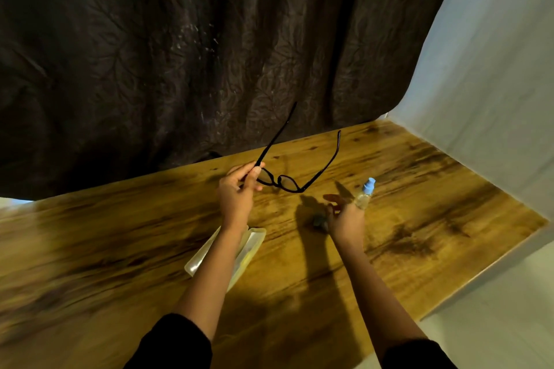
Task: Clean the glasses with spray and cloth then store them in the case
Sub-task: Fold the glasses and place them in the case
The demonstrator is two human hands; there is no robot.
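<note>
My left hand (pixel 238 189) pinches the black-framed glasses (pixel 287 183) at the left hinge and holds them above the wooden table (pixel 120 234), both temples unfolded and pointing away from me. My right hand (pixel 344 216) hovers low over the table with loosely spread fingers, just short of the small clear spray bottle with a blue cap (pixel 366 193). A small grey cloth (pixel 319 220) lies crumpled beside that hand, partly hidden by it. The pale translucent case (pixel 254 244) lies open under my left forearm.
A dark patterned curtain (pixel 180 54) hangs behind the table's far edge. A white wall (pixel 494 84) borders the right side. The table's right edge (pixel 509 252) runs diagonally down toward a pale floor.
</note>
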